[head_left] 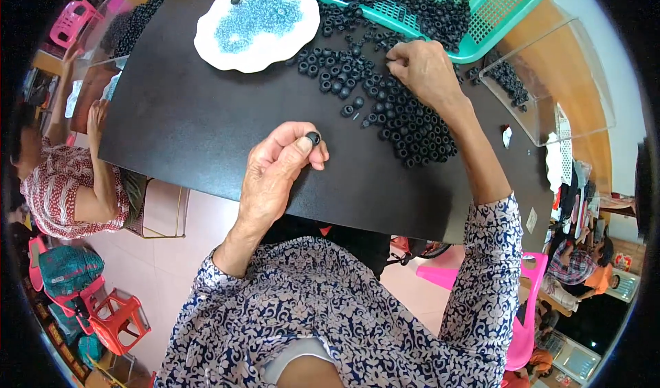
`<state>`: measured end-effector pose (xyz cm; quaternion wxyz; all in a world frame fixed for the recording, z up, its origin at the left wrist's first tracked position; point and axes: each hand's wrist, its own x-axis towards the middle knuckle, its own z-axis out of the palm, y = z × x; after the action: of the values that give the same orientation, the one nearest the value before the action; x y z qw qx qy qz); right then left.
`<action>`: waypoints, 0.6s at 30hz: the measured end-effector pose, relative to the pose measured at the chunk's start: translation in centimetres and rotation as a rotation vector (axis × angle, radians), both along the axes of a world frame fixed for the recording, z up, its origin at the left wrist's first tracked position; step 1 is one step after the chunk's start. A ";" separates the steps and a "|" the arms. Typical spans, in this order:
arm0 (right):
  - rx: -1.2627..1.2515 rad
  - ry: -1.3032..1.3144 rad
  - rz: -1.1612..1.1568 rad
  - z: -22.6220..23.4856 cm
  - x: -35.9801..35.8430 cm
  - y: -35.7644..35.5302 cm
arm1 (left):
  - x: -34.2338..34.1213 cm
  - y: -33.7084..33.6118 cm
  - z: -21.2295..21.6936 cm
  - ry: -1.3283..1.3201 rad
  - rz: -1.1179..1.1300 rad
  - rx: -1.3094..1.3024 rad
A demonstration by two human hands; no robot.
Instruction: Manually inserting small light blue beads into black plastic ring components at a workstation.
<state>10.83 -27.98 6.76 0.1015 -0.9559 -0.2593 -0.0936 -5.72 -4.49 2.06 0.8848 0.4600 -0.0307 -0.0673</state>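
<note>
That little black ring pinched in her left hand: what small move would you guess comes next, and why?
Probably the right hand picks one piece from the pile of black rings it rests on. The left hand already pinches a black ring at its fingertips, raised above the black table, while the white plate of blue beads lies untouched.

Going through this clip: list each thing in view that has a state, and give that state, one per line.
Left hand: raised, pinching one black ring in its fingers.
Right hand: palm down, on the loose black rings.
White plate: holds blue beads.
Green basket: partly filled with rings.
Clear box: open, a few rings inside.
</note>
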 end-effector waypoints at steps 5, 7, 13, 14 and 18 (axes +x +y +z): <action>0.154 0.035 0.058 -0.3 -0.5 0.1 | -0.2 0.0 0.3 0.032 -0.004 0.058; 0.270 -0.037 0.042 0.2 -1.7 0.7 | -0.2 0.1 0.4 0.035 -0.007 0.053; 0.622 0.164 0.118 1.3 -8.2 4.4 | -0.3 0.1 0.2 0.061 0.013 0.054; 0.679 0.181 0.149 0.6 -8.9 4.7 | -0.3 0.0 0.2 0.068 0.024 0.060; 0.777 0.253 0.158 -0.9 -10.8 5.6 | 0.1 0.0 0.5 0.071 0.042 0.050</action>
<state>0.01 -22.40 5.90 0.4924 -0.8277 -0.2628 -0.0582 -5.65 -4.48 2.55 0.8748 0.4799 0.0121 -0.0656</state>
